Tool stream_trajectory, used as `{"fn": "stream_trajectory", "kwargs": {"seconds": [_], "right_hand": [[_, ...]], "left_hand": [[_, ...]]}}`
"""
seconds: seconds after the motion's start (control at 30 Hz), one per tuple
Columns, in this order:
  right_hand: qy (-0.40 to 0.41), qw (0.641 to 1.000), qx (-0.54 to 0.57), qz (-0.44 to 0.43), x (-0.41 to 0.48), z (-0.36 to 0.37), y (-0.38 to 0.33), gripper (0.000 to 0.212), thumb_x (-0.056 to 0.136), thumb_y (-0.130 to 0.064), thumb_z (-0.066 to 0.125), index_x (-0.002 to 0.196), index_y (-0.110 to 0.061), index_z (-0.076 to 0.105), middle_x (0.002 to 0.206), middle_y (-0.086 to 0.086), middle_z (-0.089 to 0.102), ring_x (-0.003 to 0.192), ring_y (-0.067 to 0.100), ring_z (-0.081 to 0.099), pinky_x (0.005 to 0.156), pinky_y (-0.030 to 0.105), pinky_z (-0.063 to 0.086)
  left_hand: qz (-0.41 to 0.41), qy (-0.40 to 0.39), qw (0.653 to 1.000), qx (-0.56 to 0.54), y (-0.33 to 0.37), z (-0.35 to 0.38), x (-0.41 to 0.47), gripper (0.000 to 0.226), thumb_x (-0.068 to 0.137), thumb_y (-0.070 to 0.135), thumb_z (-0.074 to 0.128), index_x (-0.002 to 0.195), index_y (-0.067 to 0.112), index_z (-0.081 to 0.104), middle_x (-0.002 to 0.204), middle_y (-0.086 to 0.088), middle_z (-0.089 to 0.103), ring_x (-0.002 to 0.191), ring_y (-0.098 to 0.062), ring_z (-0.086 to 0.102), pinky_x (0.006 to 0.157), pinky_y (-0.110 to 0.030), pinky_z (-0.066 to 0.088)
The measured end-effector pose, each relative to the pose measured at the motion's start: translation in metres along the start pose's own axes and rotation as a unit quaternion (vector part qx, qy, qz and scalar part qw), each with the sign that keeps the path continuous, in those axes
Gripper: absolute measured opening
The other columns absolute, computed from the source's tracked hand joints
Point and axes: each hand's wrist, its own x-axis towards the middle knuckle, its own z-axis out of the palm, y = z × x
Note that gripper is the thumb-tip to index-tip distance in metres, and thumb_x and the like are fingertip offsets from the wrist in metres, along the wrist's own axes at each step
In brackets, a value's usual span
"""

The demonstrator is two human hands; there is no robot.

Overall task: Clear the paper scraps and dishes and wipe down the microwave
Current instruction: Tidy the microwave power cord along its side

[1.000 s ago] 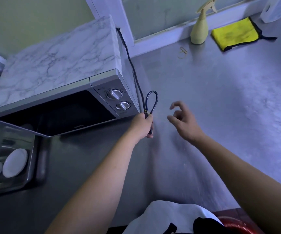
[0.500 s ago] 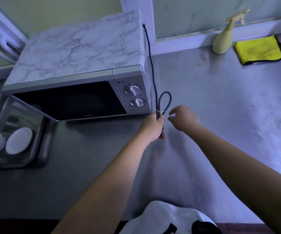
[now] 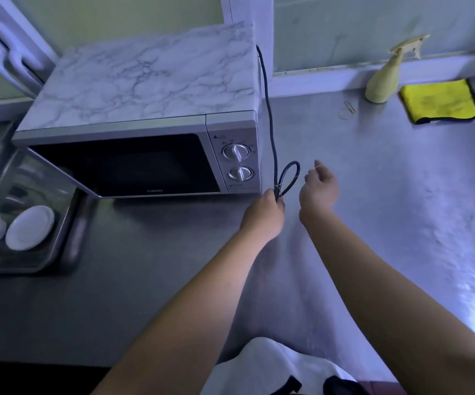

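Observation:
A silver microwave with a marble-patterned top stands on the steel counter, its door open to the left. Its black power cord runs down the right side and ends in a folded loop. My left hand grips the base of that loop. My right hand is just right of the loop, pinching a thin rubber band that stretches from the cord to its fingers. A yellow cloth and a pale spray bottle sit at the back right.
A sink at the left holds two white dishes. A rubber band and a paper clip lie on the counter near the bottle. A white wall and window frame run along the back.
My right hand came in to the cord loop, then drew back right with a rubber band stretched from the loop. My left hand kept its hold. The view shifted left.

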Motion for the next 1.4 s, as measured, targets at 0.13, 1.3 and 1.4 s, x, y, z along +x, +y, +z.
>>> {"fn": "stream_trajectory", "kwargs": {"seconds": [0.13,1.3,1.4], "right_hand": [[-0.107,0.912,-0.312,-0.242,0.008,-0.016,0.011,0.051,0.1,0.001,0.035,0.149,-0.007,0.039,0.155,0.008,0.04,0.141,0.018,0.038,0.111,0.018,0.026],[-0.454,0.842,0.063,0.285,-0.012,-0.023,0.01,0.026,0.087,-0.036,0.063,0.075,-0.016,0.076,0.086,0.004,0.069,0.08,0.019,0.068,0.086,0.034,0.052],[-0.439,0.848,0.071,0.288,-0.01,-0.026,0.015,0.043,0.093,-0.037,0.057,0.061,-0.012,0.071,0.07,0.005,0.065,0.067,0.018,0.066,0.072,0.029,0.055]], "left_hand": [[0.027,0.002,1.0,0.01,0.009,0.0,0.002,0.027,0.103,0.034,0.033,0.098,0.013,0.05,0.096,-0.011,0.065,0.085,-0.034,0.064,0.073,-0.038,0.05],[0.117,0.03,0.986,0.111,-0.018,0.002,-0.008,0.045,0.095,0.025,0.051,0.139,0.017,0.05,0.136,-0.007,0.044,0.127,-0.032,0.039,0.109,-0.043,0.033],[0.117,0.135,0.983,-0.039,-0.018,0.004,-0.023,0.018,0.084,0.022,0.068,0.102,0.017,0.072,0.101,0.001,0.059,0.102,-0.027,0.056,0.093,-0.042,0.048]]}}
